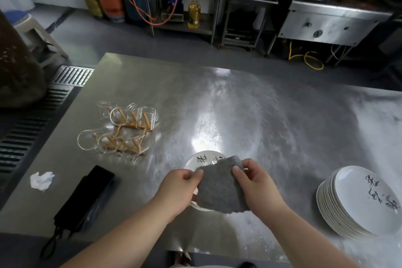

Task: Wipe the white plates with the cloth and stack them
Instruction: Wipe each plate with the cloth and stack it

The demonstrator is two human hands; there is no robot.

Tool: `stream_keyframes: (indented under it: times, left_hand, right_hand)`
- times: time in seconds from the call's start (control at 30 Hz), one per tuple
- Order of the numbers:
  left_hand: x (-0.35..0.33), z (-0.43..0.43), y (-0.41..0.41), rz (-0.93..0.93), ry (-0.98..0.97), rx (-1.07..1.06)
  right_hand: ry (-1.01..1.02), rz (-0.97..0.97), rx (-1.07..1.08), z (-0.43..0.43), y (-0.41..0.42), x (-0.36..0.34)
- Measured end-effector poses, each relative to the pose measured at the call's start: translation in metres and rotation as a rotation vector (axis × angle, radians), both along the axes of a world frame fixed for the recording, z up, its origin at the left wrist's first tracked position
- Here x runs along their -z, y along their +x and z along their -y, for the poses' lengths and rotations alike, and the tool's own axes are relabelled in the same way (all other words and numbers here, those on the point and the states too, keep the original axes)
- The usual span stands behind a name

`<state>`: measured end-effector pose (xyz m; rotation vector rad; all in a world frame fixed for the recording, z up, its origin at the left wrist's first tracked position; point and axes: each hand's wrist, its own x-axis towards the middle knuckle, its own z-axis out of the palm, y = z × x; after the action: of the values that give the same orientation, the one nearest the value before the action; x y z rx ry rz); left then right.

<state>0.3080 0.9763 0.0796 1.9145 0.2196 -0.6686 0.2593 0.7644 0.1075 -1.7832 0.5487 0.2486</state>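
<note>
The steel tabletop [239, 104] carries everything, its near half kept as the working space in front of the person. At the near right sits a stack of white plates [359, 200], each with dark brush-style characters. It is probably set there within easy reach of the right arm; whether it is the wiped pile or the waiting one cannot be told.

On the left, well apart from the plates, a wooden rack of glass cups [121, 130] and a black pouch [87, 198] lie out of the wiping area.

In the near centre a single white plate [204, 159] shows only its far rim, with the same dark characters, and a sliver of its near rim. The rest is hidden, and whether it rests on the tabletop or is lifted cannot be told.

The grey cloth [219, 187] hangs spread above it, coarse in texture with ragged edges. It seems to be opened out for a fresh face before wiping.

The left hand [180, 187] pinches the cloth's left edge and the right hand [256, 183] pinches its far right corner, so each grip is closed on the cloth.
</note>
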Motion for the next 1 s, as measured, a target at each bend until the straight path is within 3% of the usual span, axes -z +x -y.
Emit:
stream_keyframes:
  times: [0.07, 0.17, 0.23, 0.37, 0.67, 0.77, 0.9, 1.0]
  left_hand:
    - [0.014, -0.005, 0.003, 0.028, 0.035, -0.019]
    - [0.036, -0.013, 0.016, 0.209, 0.287, 0.025]
    - [0.05, -0.018, 0.024, 0.233, 0.417, 0.073]
    - [0.071, -0.018, 0.038, 0.117, 0.514, 0.219]
    - [0.064, -0.013, 0.043, 0.34, 0.673, 0.275]
    - [0.056, -0.01, 0.04, 0.318, 0.49, 0.23]
    - [0.034, -0.003, 0.035, -0.158, -0.181, -0.06]
    - [0.017, -0.001, 0.031, -0.315, -0.434, -0.177]
  right_hand:
    - [-0.101, -0.031, 0.017, 0.005, 0.0, 0.003]
    - [0.184, -0.169, 0.141, 0.019, -0.006, 0.011]
    - [0.312, -0.242, 0.172, 0.03, -0.014, 0.014]
    - [0.339, -0.228, 0.25, 0.041, -0.028, 0.02]
    - [0.341, -0.232, 0.403, 0.036, -0.038, 0.019]
    - [0.339, -0.223, 0.458, 0.037, -0.038, 0.016]
    - [0.276, -0.221, 0.508, 0.039, -0.037, 0.011]
    - [0.219, -0.182, 0.502, 0.037, -0.035, 0.001]
